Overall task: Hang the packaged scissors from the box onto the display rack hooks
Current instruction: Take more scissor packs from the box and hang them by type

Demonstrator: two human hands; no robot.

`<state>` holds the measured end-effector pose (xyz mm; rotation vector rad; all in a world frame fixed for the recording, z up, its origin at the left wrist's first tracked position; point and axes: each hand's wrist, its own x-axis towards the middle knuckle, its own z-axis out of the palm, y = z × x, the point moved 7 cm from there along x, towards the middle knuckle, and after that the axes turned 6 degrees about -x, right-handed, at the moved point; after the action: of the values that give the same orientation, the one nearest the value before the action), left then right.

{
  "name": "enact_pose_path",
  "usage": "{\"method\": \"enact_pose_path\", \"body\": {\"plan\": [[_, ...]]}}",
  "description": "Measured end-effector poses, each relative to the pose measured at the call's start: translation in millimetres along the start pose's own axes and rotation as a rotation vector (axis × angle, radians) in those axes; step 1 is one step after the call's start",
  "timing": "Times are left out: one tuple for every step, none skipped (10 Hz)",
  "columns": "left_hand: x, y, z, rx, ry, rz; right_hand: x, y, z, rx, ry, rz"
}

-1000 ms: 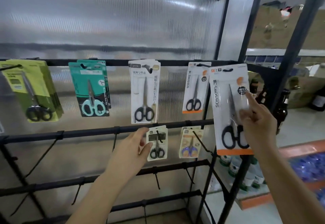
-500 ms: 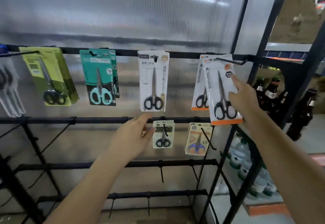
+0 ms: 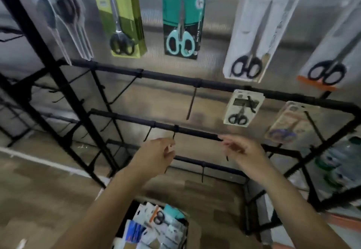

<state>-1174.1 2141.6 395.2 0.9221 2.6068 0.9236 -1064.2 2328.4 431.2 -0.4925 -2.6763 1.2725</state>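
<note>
Scissors packs point(image 3: 156, 227) lie in the box point(image 3: 192, 229), near and low. Both the left hand point(image 3: 156, 157) and the right hand point(image 3: 244, 151) hang loose, holding nothing. Reach down, take one pack by its top, and keep the hole free for a hook point(image 3: 190, 104).

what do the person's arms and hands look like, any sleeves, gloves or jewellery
Both forearms are bare as far as the picture shows, with no sleeve in view. The left hand and right hand wear no gloves. No watch, band or ring is visible, though the picture is blurred, so small items could be missed.
</note>
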Motion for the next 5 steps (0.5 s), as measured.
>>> {"method": "enact_pose_path", "body": {"plan": [[-17,-57,9,0.041,-0.077,-0.106,-1,24,72,-0.059,-0.203,0.109],[-39,-120,17,0.055,-0.139,-0.209,-12,49,128,-0.154,-0.297,0.223],[-64,-182,24,0.057,-0.2,-0.273,-24,72,184,-0.24,-0.355,0.322],[-83,-239,41,0.08,-0.309,-0.361,-39,90,240,-0.262,-0.431,0.439],[-100,-292,70,0.138,-0.454,-0.425,-56,125,307,-0.275,-0.46,0.521]]}}
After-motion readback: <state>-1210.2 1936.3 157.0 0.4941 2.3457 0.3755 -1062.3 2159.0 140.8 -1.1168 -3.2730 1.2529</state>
